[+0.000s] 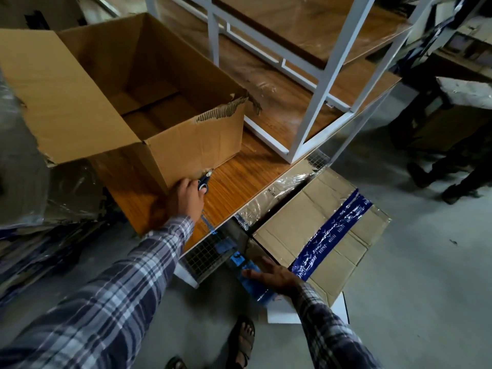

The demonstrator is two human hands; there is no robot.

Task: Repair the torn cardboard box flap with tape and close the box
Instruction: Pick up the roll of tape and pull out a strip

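An open cardboard box stands on a wooden table. Its near right rim is torn and ragged, and a big flap lies open to the left. My left hand grips a blue tape roll against the table at the box's lower front corner. A strip of blue tape runs from the roll down past the table edge to my right hand, which holds the strip's free end with its fingers stretched along it.
A white metal frame stands on the table right of the box. On the floor lies a flattened carton with blue tape, beside wire mesh. Plastic-wrapped stacks crowd the left. Another person's legs are at right.
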